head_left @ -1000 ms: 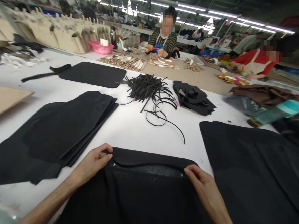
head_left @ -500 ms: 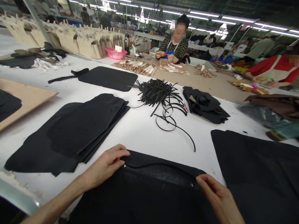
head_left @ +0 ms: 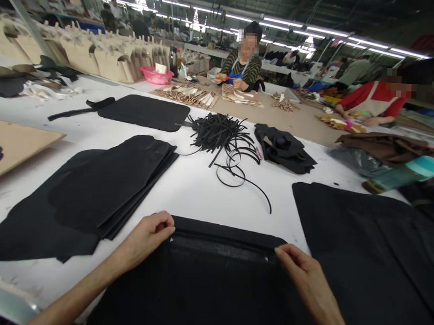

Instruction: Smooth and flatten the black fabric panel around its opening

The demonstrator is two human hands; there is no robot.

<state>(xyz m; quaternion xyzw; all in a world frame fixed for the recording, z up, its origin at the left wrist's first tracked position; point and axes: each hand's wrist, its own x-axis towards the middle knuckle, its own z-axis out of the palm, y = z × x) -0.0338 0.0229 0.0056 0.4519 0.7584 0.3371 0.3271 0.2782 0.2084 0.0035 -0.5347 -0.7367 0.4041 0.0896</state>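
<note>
The left hand (head_left: 151, 234) and the right hand (head_left: 301, 264) pinch a black strip (head_left: 223, 245), stretched straight between them over the panel (head_left: 203, 292), just inside its far edge. Left of the panel lies a stack (head_left: 102, 188), right of it a sheet (head_left: 358, 252), beyond it a heap (head_left: 216, 132).
</note>
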